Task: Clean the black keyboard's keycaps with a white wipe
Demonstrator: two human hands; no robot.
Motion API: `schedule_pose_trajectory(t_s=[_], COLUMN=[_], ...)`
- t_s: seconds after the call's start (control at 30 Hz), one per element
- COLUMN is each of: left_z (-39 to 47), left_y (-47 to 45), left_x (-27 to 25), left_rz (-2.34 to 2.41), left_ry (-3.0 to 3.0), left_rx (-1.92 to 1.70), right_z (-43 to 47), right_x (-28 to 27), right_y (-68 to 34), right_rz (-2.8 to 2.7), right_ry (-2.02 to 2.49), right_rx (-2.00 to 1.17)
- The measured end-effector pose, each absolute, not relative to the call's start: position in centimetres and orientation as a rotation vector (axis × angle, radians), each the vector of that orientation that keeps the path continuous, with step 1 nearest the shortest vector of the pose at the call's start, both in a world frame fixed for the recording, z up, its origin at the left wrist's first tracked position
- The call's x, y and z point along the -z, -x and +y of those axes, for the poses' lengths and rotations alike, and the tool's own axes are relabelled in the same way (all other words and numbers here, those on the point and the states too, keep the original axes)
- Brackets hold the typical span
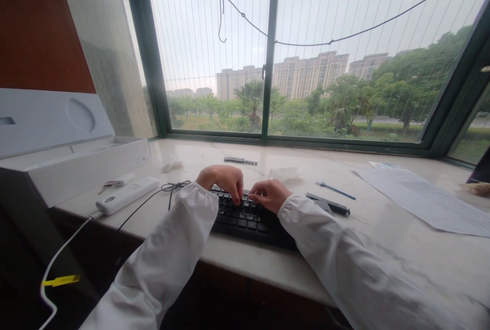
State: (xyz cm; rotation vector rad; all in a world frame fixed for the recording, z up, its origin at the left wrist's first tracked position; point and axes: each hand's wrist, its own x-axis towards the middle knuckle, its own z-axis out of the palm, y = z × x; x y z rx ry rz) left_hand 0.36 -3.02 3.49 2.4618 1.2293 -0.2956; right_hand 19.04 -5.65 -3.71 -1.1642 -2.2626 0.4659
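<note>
Keyboard (242,223), beneath curled left hand (225,179) and right hand (272,195): best steadied, touched lightly; cannot tell whether gripping anything.

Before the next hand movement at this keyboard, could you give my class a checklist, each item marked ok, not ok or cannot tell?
1. Keyboard supported: ok, it lies on the pale countertop.
2. Both hands at the keyboard: ok, left hand and right hand are close together at the keys.
3. Keycap gripped by the fingertips: cannot tell, too small to make out.
4. Dark cable laid out straight: not ok, it is bunched beside the left sleeve.
5. Printed sheet clear of the keyboard: ok, it lies apart on the right.
</note>
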Motion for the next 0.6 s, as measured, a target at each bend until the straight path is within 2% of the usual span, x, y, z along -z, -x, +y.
schedule_pose_trajectory(t_s=[0.33,0.6], left_z=[-3.07,-3.40], left_y=[-0.47,-0.54], left_x=[-3.31,-3.54], left_rz=[1.230,1.221], left_ry=[-2.466,-2.446], left_rx=[0.280,0.264], right_z=[-6.13,-6.07], right_x=[3.50,3.96], right_y=[-18.58,-18.14], right_rz=[-2.247,-2.201], right_ry=[1.217,1.348], right_rx=[-0.427,-0.517])
